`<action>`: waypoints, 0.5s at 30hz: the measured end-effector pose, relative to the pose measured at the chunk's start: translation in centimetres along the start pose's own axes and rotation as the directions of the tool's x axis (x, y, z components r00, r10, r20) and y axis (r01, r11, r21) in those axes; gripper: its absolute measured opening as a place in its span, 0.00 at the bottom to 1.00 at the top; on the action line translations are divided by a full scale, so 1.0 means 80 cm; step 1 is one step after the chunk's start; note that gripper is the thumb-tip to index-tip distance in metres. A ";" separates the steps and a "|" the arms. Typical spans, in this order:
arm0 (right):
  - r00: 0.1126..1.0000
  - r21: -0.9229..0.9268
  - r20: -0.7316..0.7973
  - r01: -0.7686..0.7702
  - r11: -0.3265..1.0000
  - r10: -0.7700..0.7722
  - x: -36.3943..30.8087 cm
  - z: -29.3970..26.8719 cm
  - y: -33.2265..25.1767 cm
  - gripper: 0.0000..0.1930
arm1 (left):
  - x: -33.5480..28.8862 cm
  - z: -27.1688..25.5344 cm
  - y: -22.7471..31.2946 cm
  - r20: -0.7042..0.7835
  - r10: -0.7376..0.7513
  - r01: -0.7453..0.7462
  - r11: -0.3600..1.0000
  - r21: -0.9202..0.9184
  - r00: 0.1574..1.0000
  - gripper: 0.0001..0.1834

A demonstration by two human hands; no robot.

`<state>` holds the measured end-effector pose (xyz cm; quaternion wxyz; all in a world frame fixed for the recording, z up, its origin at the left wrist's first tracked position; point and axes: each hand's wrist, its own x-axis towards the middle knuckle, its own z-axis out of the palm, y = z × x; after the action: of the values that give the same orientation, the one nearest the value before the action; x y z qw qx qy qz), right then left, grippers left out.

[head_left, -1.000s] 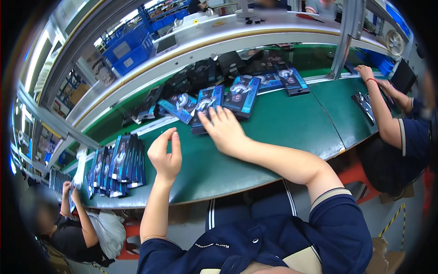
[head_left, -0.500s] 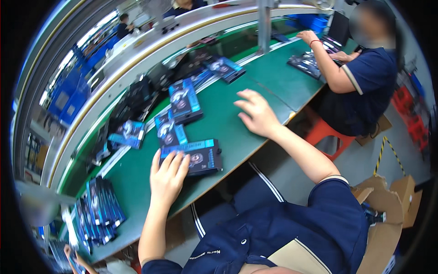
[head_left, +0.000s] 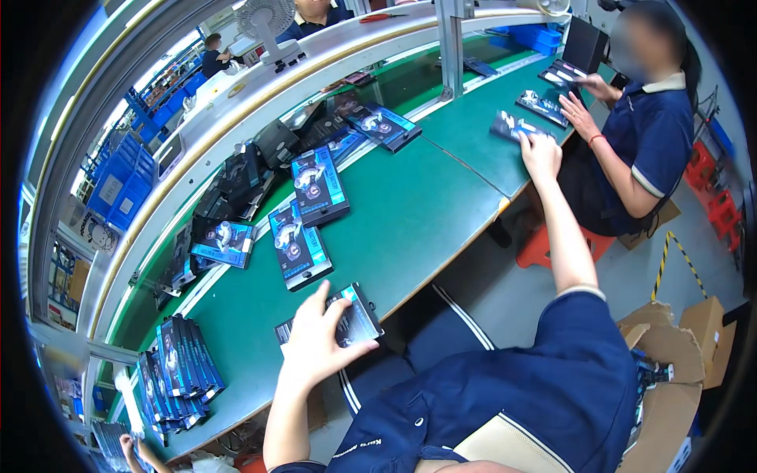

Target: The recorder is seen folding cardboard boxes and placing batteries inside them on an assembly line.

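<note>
My left hand (head_left: 314, 335) is spread over a dark flat box (head_left: 359, 314) near the table's front edge, its thumb and fingers apart. It partly covers the box, and contact is hard to judge. With my right arm stretched far to the right, my right hand (head_left: 542, 156) grips the near end of another dark printed box (head_left: 512, 124), beside the co-worker. Two blue-and-black boxes lie just beyond my left hand: a nearer box (head_left: 298, 248) and a farther box (head_left: 319, 183), whose near edge meets it.
A stack of similar boxes (head_left: 180, 363) leans at the left of the green table (head_left: 410, 229). More boxes and black packages (head_left: 244, 169) lie along the far conveyor. At right a co-worker (head_left: 646, 134) handles boxes. An opened carton (head_left: 670, 355) stands behind my right side.
My right hand has moved from above the table out to the right and now grips a box there. The box under my left hand has turned, and that hand's fingers have spread.
</note>
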<state>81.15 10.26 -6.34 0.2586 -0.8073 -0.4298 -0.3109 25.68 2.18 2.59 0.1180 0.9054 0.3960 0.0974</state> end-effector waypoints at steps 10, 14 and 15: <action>0.790 0.726 0.553 -0.612 0.314 0.265 -0.107 -0.155 -0.066 0.31 | 0.020 0.008 0.022 -0.057 -0.176 0.175 0.984 -0.025 0.983 0.50; 0.705 0.682 0.687 -0.710 -0.178 -0.176 -0.132 -0.229 -0.199 0.29 | 0.037 -0.014 0.044 -0.204 -0.163 0.110 0.962 -0.249 0.965 0.49; 0.740 0.717 0.649 -0.673 -0.182 -0.176 -0.131 -0.237 -0.221 0.26 | 0.038 -0.021 0.045 -0.326 -0.148 0.038 0.946 -0.321 0.934 0.49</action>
<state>56.18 0.46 1.51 0.6868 -0.4534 -0.3738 0.4278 29.72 2.28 5.47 0.1917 0.8243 0.4331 0.3102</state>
